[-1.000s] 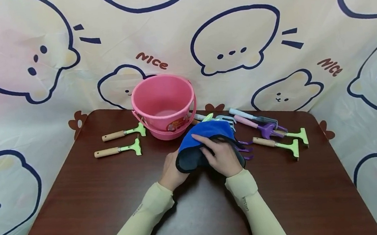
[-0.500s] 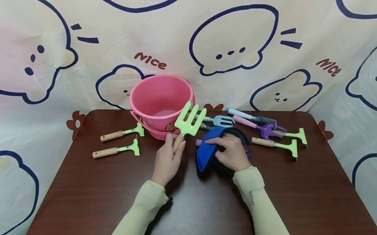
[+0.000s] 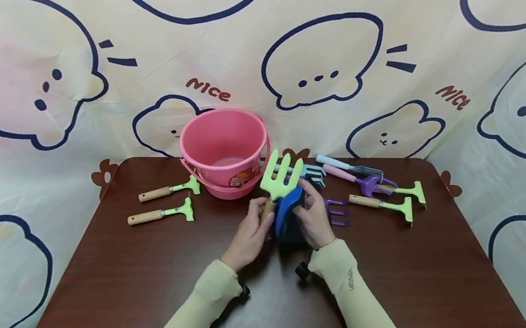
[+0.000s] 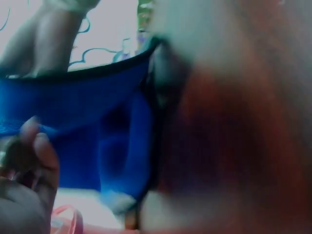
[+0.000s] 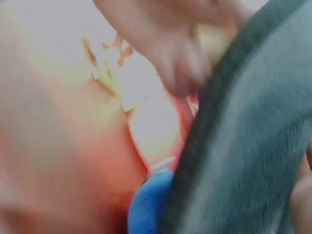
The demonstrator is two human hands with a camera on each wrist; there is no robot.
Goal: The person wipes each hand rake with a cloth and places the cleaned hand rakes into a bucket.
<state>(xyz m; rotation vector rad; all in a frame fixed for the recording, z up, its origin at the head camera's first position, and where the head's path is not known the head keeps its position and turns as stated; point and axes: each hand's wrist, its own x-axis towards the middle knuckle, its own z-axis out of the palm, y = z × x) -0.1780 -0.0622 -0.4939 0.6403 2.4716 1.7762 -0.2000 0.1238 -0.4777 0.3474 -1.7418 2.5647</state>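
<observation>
My left hand (image 3: 248, 236) grips the wooden handle of a light green hand fork (image 3: 278, 181), whose tines point up and away from me. Right beside it, a blue cloth pouch (image 3: 284, 214) with black edging and a dark inner side is held by my right hand (image 3: 315, 217), thumb on the near side. The fork's handle overlaps the pouch in the head view. Close up in the left wrist view, the blue cloth (image 4: 78, 156) spreads behind my fingers, and the right wrist view shows its grey-green lining (image 5: 253, 122). Both wrist views are blurred.
A pink bucket (image 3: 231, 190) stands at the back of the brown table (image 3: 280, 313). Two green-headed tools with wooden handles (image 3: 146, 216) lie left of it. Right of my hands lie light blue forks (image 3: 312, 172), purple rakes (image 3: 369, 184) and two more green-headed tools (image 3: 397, 207).
The fork, first hidden behind the pouch, came into view in my left hand by the bucket, then moved right to the pouch. My right hand has turned the pouch more upright.
</observation>
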